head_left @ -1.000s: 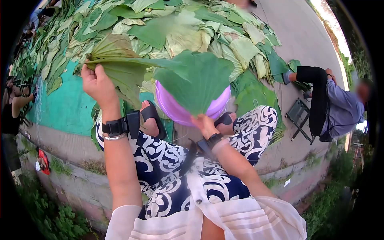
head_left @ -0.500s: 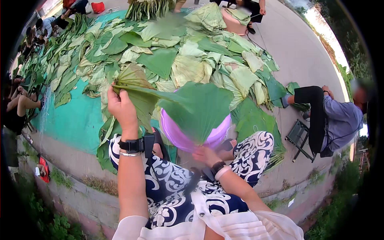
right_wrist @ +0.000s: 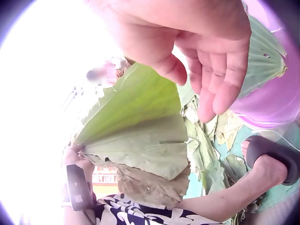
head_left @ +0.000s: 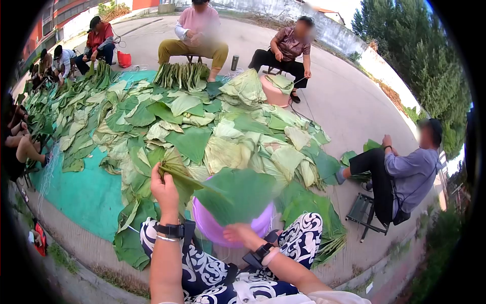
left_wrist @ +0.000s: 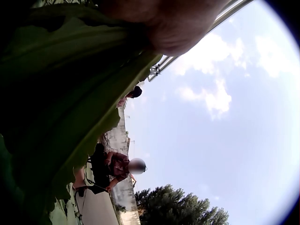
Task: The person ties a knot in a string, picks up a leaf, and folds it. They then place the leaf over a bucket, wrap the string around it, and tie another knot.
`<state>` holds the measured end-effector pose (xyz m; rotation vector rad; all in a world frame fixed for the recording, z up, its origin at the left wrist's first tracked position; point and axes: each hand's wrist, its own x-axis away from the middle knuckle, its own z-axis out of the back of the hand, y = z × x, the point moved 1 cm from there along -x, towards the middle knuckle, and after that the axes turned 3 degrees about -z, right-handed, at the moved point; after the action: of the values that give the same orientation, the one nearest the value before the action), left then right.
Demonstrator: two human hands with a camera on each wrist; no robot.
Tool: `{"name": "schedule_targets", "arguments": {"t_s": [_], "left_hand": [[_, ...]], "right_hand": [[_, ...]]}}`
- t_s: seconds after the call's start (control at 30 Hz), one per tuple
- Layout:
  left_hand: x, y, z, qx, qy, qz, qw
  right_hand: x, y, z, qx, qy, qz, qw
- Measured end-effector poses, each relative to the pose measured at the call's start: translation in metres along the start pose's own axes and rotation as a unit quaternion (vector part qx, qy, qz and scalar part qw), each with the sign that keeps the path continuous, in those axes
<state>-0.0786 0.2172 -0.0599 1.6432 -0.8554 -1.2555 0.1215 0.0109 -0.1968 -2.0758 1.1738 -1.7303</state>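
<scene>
My left hand pinches large lotus leaves by their gathered end, left of a purple plastic tub. These leaves fan out from the fingers, one yellow-green and one with a brown, ragged edge; in the left wrist view they fill the left side. Another green lotus leaf lies over the tub, its pointed end facing me. Close to that point is my right hand, with nothing in its grasp. Its fingers hang loosely extended in the right wrist view.
A broad heap of lotus leaves covers a green sheet ahead. More leaves are stacked beside my right knee. A person sits at the right near a folding stool. Several others sit around the heap, one by a pink tub.
The head view has tilted up, bringing the seated people into sight. My right hand has come away from the point of the leaf on the tub. My left hand keeps its pinch on the lotus leaves.
</scene>
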Motion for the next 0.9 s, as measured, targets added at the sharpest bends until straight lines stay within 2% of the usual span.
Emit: {"name": "schedule_targets", "arguments": {"t_s": [0.23,0.3,0.37,0.53,0.57,0.67,0.73,0.9], "left_hand": [[0.011,0.011,-0.014,0.021,-0.030,0.001,0.999],[0.012,0.010,-0.020,0.012,-0.067,-0.023,0.997],[0.024,0.014,-0.019,0.002,-0.120,-0.006,0.993],[0.032,0.019,-0.026,-0.002,-0.232,-0.007,0.973],[0.038,0.019,-0.022,-0.014,-0.266,0.021,0.964],[0.036,0.026,-0.028,-0.027,-0.343,0.042,0.938],[0.039,0.033,-0.031,-0.013,-0.376,0.036,0.926],[0.047,0.027,-0.039,0.031,-0.442,0.008,0.897]], "right_hand": [[0.036,-0.073,-0.044,0.077,-0.060,0.108,0.989],[0.050,-0.094,-0.056,0.090,-0.068,0.146,0.983],[0.065,-0.115,-0.066,0.086,-0.069,0.180,0.977],[0.064,-0.138,-0.057,0.065,-0.066,0.215,0.972],[0.063,-0.129,-0.053,0.033,-0.069,0.195,0.978],[0.056,-0.150,-0.045,-0.025,-0.088,0.175,0.980],[0.056,-0.150,-0.043,-0.070,-0.100,0.148,0.981],[0.055,-0.159,-0.039,-0.097,-0.100,0.158,0.978]]}}
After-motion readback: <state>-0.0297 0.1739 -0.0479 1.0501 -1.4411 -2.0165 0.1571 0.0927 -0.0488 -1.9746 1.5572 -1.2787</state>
